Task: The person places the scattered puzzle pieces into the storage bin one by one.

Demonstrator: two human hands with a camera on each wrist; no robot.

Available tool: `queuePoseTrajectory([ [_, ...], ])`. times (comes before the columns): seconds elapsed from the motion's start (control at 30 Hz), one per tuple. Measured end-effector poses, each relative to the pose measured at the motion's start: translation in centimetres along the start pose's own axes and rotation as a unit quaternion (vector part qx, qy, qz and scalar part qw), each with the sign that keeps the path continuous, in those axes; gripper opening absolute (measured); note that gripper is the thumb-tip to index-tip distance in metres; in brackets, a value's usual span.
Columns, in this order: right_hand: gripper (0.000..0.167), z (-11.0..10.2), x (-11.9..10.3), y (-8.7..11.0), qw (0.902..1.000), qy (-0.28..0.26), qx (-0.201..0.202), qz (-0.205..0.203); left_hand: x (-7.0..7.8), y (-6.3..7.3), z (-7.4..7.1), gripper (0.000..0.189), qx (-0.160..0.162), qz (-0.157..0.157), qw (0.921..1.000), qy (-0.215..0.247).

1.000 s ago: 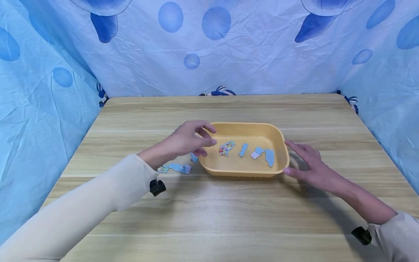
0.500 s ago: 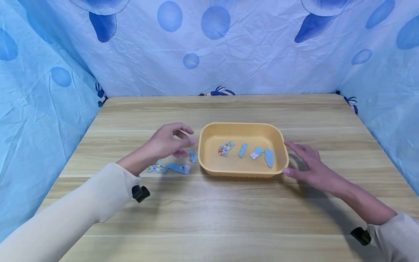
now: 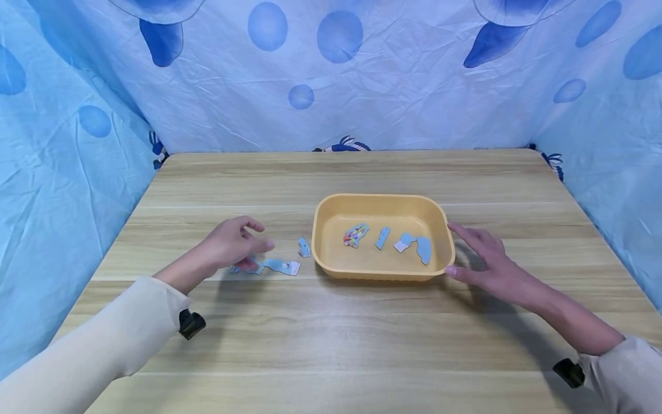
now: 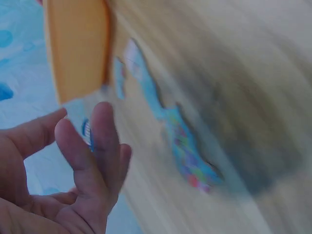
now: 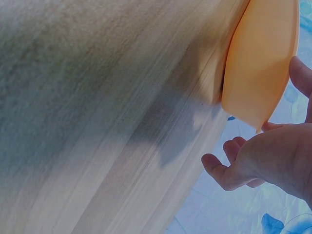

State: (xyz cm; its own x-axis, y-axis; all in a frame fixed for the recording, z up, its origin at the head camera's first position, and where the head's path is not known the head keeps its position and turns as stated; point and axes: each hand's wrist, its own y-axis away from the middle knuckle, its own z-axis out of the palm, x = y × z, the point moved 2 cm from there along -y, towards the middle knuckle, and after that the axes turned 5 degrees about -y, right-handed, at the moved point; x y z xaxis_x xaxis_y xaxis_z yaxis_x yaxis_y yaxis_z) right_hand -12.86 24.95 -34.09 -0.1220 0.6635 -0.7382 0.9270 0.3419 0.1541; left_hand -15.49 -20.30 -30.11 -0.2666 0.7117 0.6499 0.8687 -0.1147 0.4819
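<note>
My left hand (image 3: pixel 230 244) hovers over a colourful puzzle piece (image 4: pixel 187 151), partly covering it in the head view. Its fingers are loosely bent and hold nothing. Right beside that piece lies a long blue puzzle piece (image 3: pixel 281 266) with a pale end. A small blue puzzle piece (image 3: pixel 304 247) sits close to the left end of the yellow tray (image 3: pixel 383 275). Inside the tray are several puzzle pieces, among them a multicoloured one (image 3: pixel 356 235) and a narrow blue one (image 3: pixel 383 237). With thumb and index finger spread, my right hand (image 3: pixel 483 259) touches the tray's right end.
All of this lies on a wood-grain table (image 3: pixel 331 339). Blue patterned cloth (image 3: pixel 331 80) hangs behind it and along both sides. Each sleeve carries a small black device, such as the left one (image 3: pixel 191 324).
From above the tray's left end, my left hand has drawn back leftwards to the loose pieces, with nothing in it. My right hand stays at the tray, and the pieces lie as before.
</note>
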Motion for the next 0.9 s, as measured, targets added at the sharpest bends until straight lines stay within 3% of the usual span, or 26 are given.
queuePoseTrajectory([
  [0.17,0.085,0.0,0.0,0.0,1.0,0.003,0.0,-0.003,-2.1,0.3,-0.8,0.075,-0.01,-0.037,0.9989,-0.029],
  [0.37,0.084,0.0,-0.1,0.1,1.0,0.002,0.003,-0.007,-3.7,0.4,-1.6,0.081,-0.003,-0.049,0.996,-0.074],
  [0.7,0.085,0.0,-0.1,0.1,1.0,0.003,0.002,-0.003,-4.7,0.5,-1.4,0.084,0.007,-0.058,0.9914,-0.117],
  [0.9,0.085,0.0,-0.1,0.1,1.0,0.004,0.004,-0.003,-5.0,0.4,-0.9,0.081,0.017,-0.058,0.9941,-0.09],
])
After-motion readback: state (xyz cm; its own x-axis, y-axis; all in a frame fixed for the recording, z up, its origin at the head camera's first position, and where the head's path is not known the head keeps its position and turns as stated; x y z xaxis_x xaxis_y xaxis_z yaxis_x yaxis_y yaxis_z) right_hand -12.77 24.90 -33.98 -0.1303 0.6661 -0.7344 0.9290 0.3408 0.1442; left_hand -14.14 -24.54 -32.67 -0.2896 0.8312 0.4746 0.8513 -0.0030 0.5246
